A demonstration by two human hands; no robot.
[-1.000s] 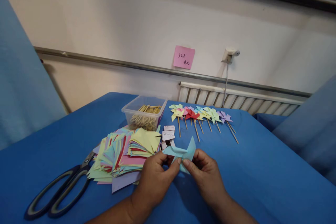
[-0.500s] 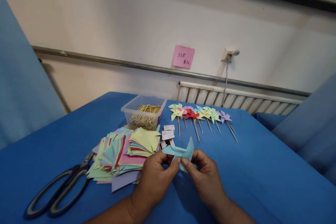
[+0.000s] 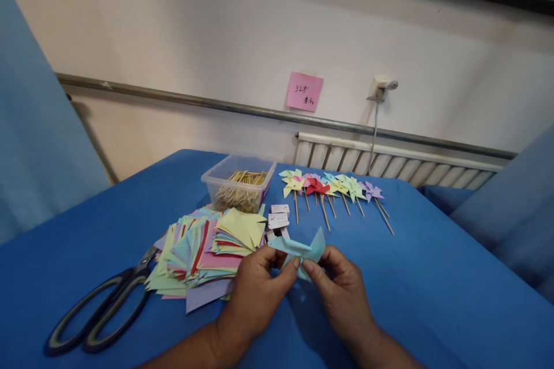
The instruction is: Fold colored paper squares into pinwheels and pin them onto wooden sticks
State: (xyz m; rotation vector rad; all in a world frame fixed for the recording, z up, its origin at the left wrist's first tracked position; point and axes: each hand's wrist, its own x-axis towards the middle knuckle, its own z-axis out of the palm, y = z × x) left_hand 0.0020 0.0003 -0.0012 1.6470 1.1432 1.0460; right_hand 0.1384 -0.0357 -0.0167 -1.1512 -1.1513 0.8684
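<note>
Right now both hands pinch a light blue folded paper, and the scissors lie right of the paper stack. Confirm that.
Not quite. Both the left hand and right hand pinch the light blue folded paper, but the head view shows the scissors left of the paper stack.

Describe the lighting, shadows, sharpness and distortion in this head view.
Head view: soft, even light with no harsh glare; the hands cast a dim shadow on the blue table cover beneath the light blue folded paper; the wall rail bows from wide-angle distortion; writing on the pink note is too small to read.
</note>
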